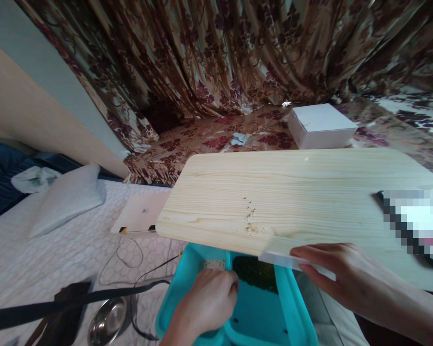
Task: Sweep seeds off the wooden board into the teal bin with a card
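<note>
My left hand (213,299) is closed in a fist over the turquoise divided tub (258,312), near its divider; what is inside the fingers, if anything, is hidden. Pale grains (214,264) lie in the tub's left compartment. In the right one sits a heap of dark green beans or grains (254,271), with a few loose dark bits. Between thumb and fingers, my right hand (332,269) pinches a flat whitish translucent strip (283,260) along the table's front edge. Pale crumbs and dark specks (253,226) are scattered on the wooden table (310,192) just behind the strip.
A dark-edged device with a blurred screen (414,226) rests on the table's right side. Behind stands a white box (323,126) on a floral cloth ledge. On the bed at left are a metal bowl (107,321), cables, a pale flat box (139,211) and a pillow (70,197).
</note>
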A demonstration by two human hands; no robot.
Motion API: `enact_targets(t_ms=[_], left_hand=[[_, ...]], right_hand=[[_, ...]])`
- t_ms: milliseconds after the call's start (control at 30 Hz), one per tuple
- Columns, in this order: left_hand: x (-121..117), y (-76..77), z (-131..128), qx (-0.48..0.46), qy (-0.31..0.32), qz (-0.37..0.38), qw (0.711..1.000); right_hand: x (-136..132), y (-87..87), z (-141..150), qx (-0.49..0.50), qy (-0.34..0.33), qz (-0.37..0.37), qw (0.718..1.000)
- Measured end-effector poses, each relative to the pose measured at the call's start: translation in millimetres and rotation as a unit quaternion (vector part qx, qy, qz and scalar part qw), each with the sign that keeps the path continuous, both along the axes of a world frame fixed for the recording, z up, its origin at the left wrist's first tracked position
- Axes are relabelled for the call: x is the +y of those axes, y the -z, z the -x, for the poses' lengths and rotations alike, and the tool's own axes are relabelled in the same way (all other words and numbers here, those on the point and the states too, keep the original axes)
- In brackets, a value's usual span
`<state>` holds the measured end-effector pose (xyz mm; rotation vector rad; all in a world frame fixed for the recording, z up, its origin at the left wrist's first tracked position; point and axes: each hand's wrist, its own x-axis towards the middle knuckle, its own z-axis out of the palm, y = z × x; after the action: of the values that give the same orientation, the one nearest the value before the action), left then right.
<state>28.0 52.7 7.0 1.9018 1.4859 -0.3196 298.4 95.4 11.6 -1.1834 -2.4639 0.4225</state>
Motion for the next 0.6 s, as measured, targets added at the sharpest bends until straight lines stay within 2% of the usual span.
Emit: enact_targets(t_ms=[67, 200, 400, 600], left_hand=[[0, 0.6, 1, 0.0, -0.001, 0.0, 1.0], [1, 4.0, 3, -0.001, 0.004, -0.009, 1.0], [1, 7.6, 5, 0.006, 0.011, -0.009, 1.0], [1, 7.1, 1, 0.006, 0.021, -0.011, 1.0]], right_hand=[[1, 2.8, 2, 0.003, -0.003, 0.012, 1.0], [8, 9.4, 15, 0.021, 0.055, 0.021, 0.998], [12, 5.3, 39, 0.042, 0.085, 0.086, 0.992], [17, 8.7, 34, 0.015, 0.109, 0.055, 0.992]])
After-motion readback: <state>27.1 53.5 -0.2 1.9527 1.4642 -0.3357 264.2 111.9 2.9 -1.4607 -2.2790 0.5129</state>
